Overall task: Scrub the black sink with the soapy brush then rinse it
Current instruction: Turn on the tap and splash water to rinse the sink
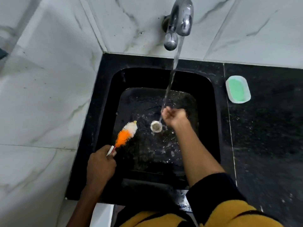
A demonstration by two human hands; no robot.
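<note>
Brush (126, 134) held in left grip (100, 163), apparently above sink (206, 112) floor.

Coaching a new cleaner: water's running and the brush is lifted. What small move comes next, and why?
Probably sweep the cupped right hand sideways to splash the tap water across the sink floor; the left hand holds the brush clear, and the stream only reaches near the drain.

A black stone counter (262, 145) is set against marble-patterned wall tiles (49, 79) — a black sink (211, 112) is sunk into it. To the sink's right, a pale soap dish (238, 89) holding green soap is placed directly on the counter.
</note>
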